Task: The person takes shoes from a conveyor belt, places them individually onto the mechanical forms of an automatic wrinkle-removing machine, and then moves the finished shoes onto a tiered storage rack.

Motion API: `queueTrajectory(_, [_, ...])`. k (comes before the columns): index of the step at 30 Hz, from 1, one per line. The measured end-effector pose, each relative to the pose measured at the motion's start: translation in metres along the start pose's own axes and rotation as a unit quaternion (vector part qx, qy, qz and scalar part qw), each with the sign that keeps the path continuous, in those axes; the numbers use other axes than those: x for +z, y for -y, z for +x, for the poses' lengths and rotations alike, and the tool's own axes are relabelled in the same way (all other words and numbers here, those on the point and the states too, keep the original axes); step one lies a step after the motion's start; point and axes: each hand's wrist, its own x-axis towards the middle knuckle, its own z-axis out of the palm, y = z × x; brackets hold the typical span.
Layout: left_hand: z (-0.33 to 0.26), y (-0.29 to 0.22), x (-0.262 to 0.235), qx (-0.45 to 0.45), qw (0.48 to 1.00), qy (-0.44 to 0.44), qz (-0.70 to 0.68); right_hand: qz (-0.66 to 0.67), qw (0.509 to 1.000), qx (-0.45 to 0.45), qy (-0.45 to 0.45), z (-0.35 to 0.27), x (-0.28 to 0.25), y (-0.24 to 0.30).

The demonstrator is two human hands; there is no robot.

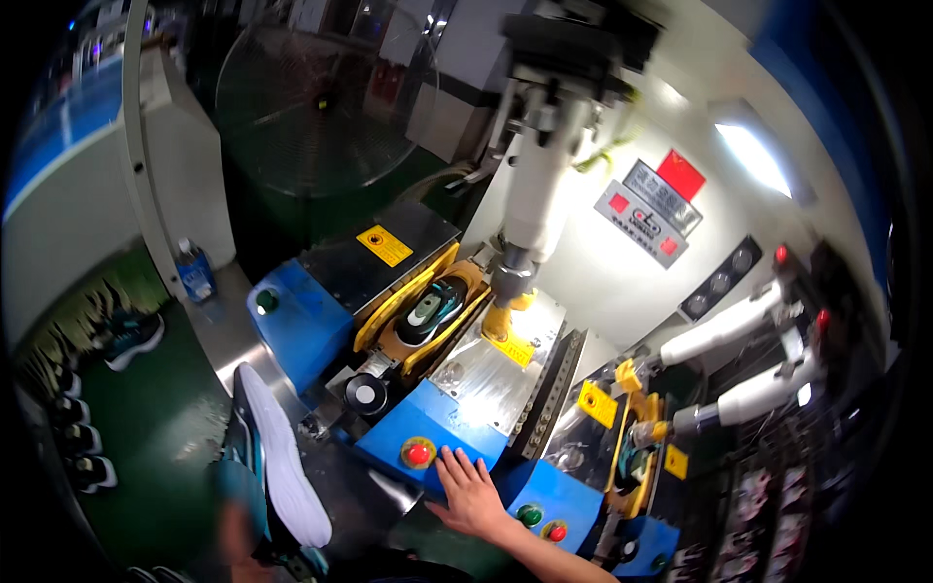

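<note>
My right hand (473,497) lies with its fingers spread on the front of a blue control panel (457,428), just right of a red push button (418,454). At lower left my left hand (236,539) is smeared by motion, so its fingers cannot be read. It is against a teal, blurred surface beside a shoe (282,457) tipped on its side, its white sole toward me. Between yellow side pads (428,311) of the machine sits a dark shoe with teal trim (432,309). A white press cylinder (530,204) with a yellow tip stands to its right.
Right of me, a second station (632,466) holds another shoe under two white cylinders (743,364). Green and red buttons (541,525) are near my right forearm. Several shoes (87,437) stand at left, with a bottle (196,270) by a post. A large fan (321,102) is behind.
</note>
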Motion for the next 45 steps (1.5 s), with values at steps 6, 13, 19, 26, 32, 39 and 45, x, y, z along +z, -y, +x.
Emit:
queueTrajectory(6, [-0.094, 0.015, 0.011, 0.222, 0.969, 0.094, -0.057, 0.399, 0.887, 0.056, -0.224, -0.059, 0.070, 0.085])
queueTrajectory(13, [-0.150, 0.061, -0.033, 0.198, 0.866, -0.334, 0.314, 0.493, 0.861, -0.116, 0.040, -0.104, 0.074, 0.118])
queueTrajectory(19, [-0.077, 0.156, -0.125, 0.285, 0.776, -0.273, 0.491, 0.642, 0.726, 0.181, 0.167, -0.084, 0.149, 0.115])
queueTrajectory(26, [-0.066, 0.146, -0.135, 0.174, 0.861, -0.188, 0.440, 0.548, 0.816, 0.162, 0.084, -0.015, 0.208, 0.247])
queueTrajectory(32, [-0.042, 0.110, -0.192, 0.117, 0.935, -0.109, 0.317, 0.671, 0.683, 0.258, 0.126, 0.002, 0.151, 0.256])
queueTrajectory(39, [-0.094, -0.005, -0.144, 0.043, 0.923, 0.090, 0.371, 0.842, 0.484, 0.238, 0.019, -0.114, 0.024, 0.250])
queueTrajectory(45, [-0.108, -0.031, -0.126, 0.185, 0.720, 0.429, 0.513, 0.750, 0.563, 0.207, -0.279, -0.289, -0.053, 0.355])
